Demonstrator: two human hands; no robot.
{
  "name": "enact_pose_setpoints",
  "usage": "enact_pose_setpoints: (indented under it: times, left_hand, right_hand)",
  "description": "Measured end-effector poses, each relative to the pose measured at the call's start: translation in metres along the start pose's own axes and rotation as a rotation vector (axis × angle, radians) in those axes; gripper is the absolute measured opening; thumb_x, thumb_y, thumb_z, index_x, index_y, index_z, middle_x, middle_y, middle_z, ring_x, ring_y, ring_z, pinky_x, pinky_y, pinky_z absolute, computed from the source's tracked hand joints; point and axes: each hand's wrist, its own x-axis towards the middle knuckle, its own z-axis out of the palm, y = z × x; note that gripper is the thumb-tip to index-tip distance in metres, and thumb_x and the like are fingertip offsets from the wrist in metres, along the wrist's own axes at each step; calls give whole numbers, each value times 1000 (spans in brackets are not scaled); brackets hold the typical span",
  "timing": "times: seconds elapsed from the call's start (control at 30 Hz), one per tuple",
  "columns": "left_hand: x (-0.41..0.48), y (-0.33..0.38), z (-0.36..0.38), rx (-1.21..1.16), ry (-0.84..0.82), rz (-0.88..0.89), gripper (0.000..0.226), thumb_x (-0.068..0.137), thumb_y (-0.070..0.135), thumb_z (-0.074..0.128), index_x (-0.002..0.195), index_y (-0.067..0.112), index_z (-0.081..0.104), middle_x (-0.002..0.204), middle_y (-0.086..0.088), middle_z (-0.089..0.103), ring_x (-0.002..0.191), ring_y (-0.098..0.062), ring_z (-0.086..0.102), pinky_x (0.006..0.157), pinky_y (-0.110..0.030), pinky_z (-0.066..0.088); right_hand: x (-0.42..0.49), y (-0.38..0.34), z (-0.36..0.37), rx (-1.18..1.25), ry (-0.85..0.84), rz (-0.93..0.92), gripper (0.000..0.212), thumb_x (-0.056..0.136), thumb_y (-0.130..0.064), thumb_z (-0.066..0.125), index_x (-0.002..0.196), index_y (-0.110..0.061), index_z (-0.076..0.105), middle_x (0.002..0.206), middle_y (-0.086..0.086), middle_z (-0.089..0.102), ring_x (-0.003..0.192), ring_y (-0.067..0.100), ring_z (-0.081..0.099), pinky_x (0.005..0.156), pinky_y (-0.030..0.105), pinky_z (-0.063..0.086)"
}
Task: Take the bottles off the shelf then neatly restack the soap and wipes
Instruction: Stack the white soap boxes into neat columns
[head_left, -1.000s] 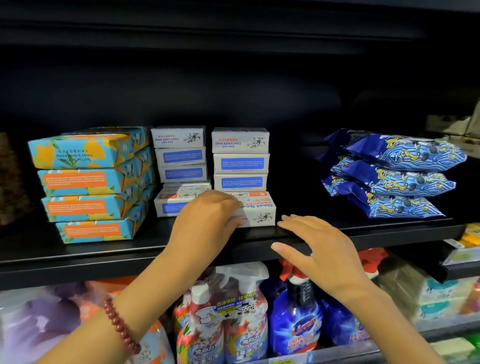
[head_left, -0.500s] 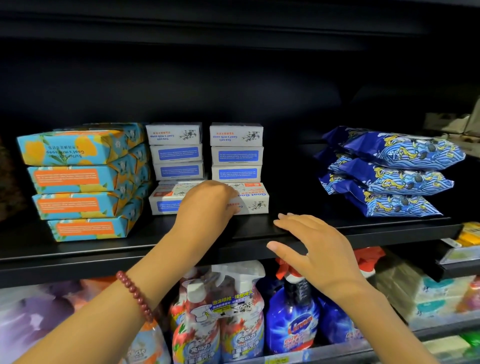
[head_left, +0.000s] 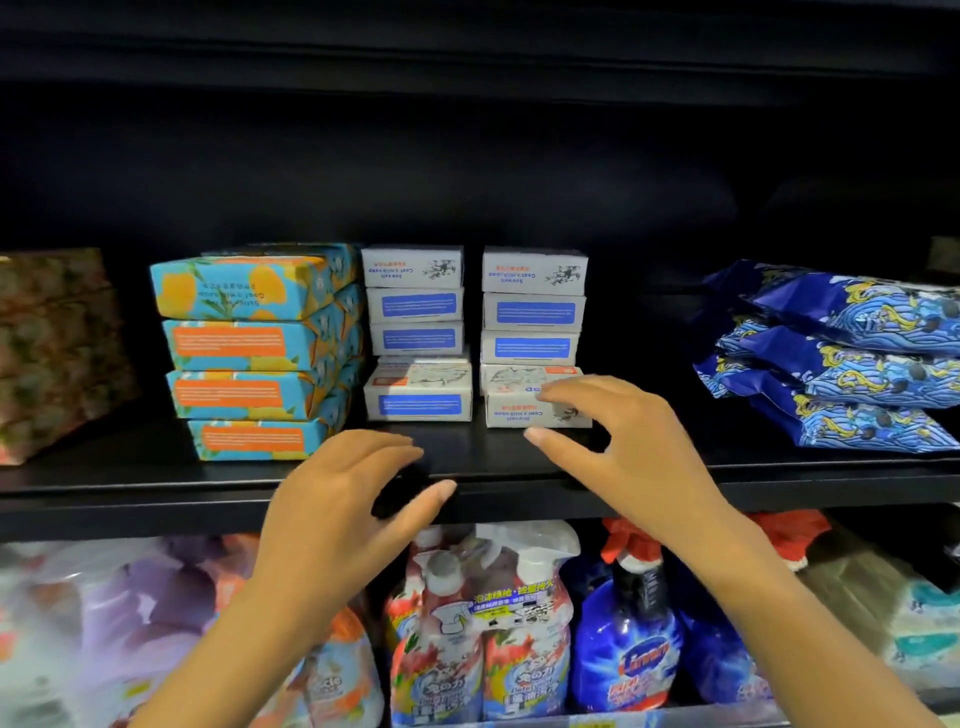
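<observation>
On the black shelf (head_left: 130, 480) stand a stack of blue-and-orange soap boxes (head_left: 249, 353) and two stacks of white soap boxes, a left one (head_left: 415, 332) and a right one (head_left: 532, 312). Several blue wipes packs (head_left: 857, 358) are piled at the right. My left hand (head_left: 353, 499) hovers over the shelf's front edge with relaxed fingers, holding nothing. My right hand (head_left: 623, 447) reaches to the bottom box of the right white stack (head_left: 519, 413), fingertips at its front upper edge and thumb just below it. That box sticks out slightly from its stack.
Brown patterned packs (head_left: 52, 353) fill the shelf's far left. On the lower shelf stand spray bottles: a twin pack with white triggers (head_left: 488, 639) and a blue bottle (head_left: 631, 644). Soft purple packs (head_left: 104, 613) lie at lower left. The shelf above is dark.
My left hand has pulled back from the bottom white soap box to the shelf edge. My right hand has moved forward from the shelf edge to that box.
</observation>
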Motion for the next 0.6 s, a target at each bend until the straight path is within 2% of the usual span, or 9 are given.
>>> enact_pose_setpoints:
  times: [0.1, 0.17, 0.23, 0.3, 0.33, 0.43, 0.53, 0.6]
  left_hand:
    - [-12, -11, 0, 43, 54, 41, 51, 83, 56, 52, 90, 11, 76, 94, 0, 72, 89, -14, 64, 80, -20, 44]
    - [-15, -14, 1, 35, 86, 57, 51, 83, 55, 53, 91, 10, 76, 95, -1, 73, 91, -12, 62, 83, -19, 43]
    - [-15, -15, 1, 20, 97, 47, 50, 83, 55, 54, 92, 11, 76, 96, 0, 73, 91, -11, 63, 85, -18, 42]
    - [-15, -15, 0, 13, 102, 43, 50, 83, 55, 55, 91, 11, 77, 95, 0, 73, 89, -13, 66, 84, -18, 43]
    - [-15, -15, 0, 11, 102, 45, 49, 82, 55, 55, 91, 11, 77, 95, 0, 73, 88, -14, 68, 84, -18, 43]
    - [-15, -16, 2, 6, 103, 50, 48, 82, 54, 57, 91, 11, 77, 94, 0, 74, 87, -15, 69, 83, -19, 44]
    - [-16, -17, 3, 9, 108, 57, 48, 82, 54, 57, 90, 11, 76, 94, 0, 74, 88, -16, 69, 84, -20, 44]
    - [-16, -18, 5, 7, 126, 72, 47, 82, 54, 58, 89, 11, 76, 93, 0, 74, 87, -15, 68, 83, -19, 44]
  right_hand:
    - [35, -21, 19, -50, -61, -90, 43, 85, -39, 64, 122, -18, 61, 124, -3, 61, 117, 13, 52, 98, 27, 41]
    - [57, -28, 32, -138, -173, -109, 49, 89, -43, 59, 132, -21, 52, 135, -4, 53, 124, 14, 46, 100, 27, 37]
    - [76, -35, 44, -282, -326, -96, 50, 92, -45, 53, 136, -22, 46, 136, -1, 51, 122, 18, 45, 92, 29, 38]
    - [87, -42, 54, -410, -453, -79, 45, 93, -44, 50, 130, -18, 47, 128, 5, 54, 113, 24, 50, 79, 32, 39]
    - [88, -45, 57, -455, -488, -77, 44, 94, -43, 49, 129, -16, 48, 127, 7, 54, 112, 25, 51, 79, 32, 41]
    - [80, -48, 59, -468, -453, -114, 47, 93, -42, 52, 133, -18, 48, 132, 5, 53, 118, 25, 48, 91, 37, 45]
    - [75, -47, 52, -361, -357, -130, 46, 89, -46, 57, 127, -21, 54, 128, 1, 55, 115, 20, 48, 92, 39, 45]
    - [80, -49, 52, -383, -414, -70, 55, 86, -53, 56, 131, -22, 50, 130, 1, 52, 116, 20, 47, 91, 38, 45]
